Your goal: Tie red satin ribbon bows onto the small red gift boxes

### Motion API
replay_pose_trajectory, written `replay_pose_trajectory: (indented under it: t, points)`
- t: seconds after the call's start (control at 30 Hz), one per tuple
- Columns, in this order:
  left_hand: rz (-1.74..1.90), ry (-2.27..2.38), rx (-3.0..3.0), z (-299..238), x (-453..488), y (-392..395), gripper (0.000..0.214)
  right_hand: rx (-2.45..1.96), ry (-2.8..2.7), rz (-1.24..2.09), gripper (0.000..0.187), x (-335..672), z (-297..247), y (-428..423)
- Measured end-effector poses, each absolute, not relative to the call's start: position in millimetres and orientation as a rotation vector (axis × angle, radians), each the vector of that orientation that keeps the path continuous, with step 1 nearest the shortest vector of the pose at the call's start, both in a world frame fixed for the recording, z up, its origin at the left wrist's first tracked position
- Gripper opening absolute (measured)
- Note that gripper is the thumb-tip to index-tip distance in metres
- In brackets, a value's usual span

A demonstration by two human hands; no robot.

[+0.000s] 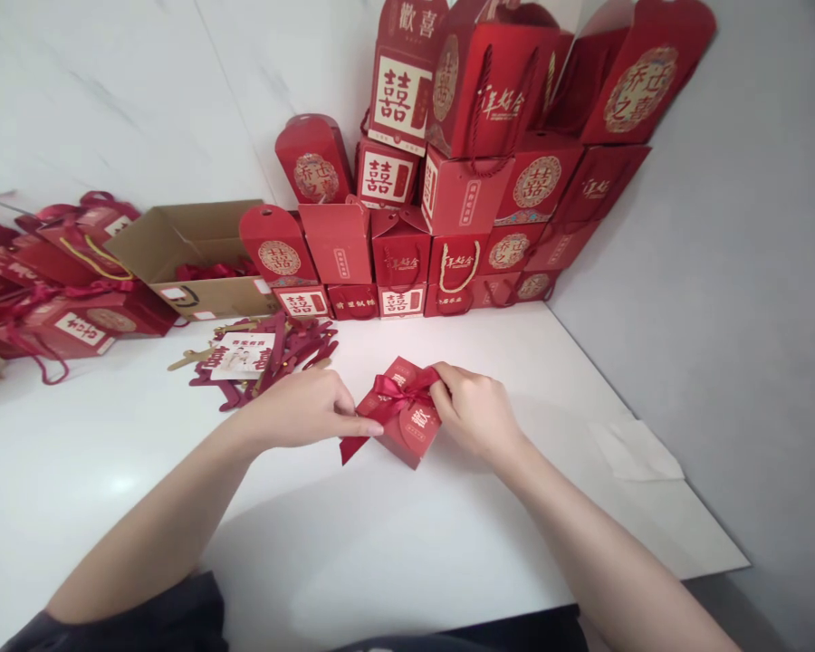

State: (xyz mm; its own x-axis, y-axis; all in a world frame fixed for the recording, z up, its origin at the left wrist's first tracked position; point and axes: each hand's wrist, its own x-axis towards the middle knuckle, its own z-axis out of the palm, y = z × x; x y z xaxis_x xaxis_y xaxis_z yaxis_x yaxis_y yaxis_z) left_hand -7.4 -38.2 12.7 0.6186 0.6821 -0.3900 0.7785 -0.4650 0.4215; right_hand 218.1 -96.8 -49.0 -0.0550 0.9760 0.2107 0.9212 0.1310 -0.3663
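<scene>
In front of me on the white table sits a small red gift box (407,441) with pale lettering on its top. A dark red satin ribbon (400,389) lies across it, tied in a bow. My left hand (312,407) pinches the ribbon at the box's left side, and a ribbon tail hangs below the fingers. On the opposite side my right hand (475,407) has its fingers closed on the bow's right part, close against the box's edge.
Stacked red gift boxes (400,254) stand along the wall. A cardboard box (231,297) holds red ribbon. Near my left hand lies a heap of dark red and gold strips (292,349) with a white card (241,356). Finished-looking boxes (88,321) crowd the left; white paper (635,450) lies right.
</scene>
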Motion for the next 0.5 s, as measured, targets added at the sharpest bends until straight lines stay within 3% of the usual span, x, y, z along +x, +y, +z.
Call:
replay_pose_trajectory:
  t: [0.17,0.5]
  points:
    - [-0.338,0.915,2.074,12.8,-9.5,-26.2,0.034,-1.839,-2.024,0.195,0.021,218.3,-48.9,-96.1]
    - [-0.483,0.739,2.051,5.2,-15.9,-17.2,0.02,-1.867,-2.067,0.231,0.026,212.1,-46.5,-99.8]
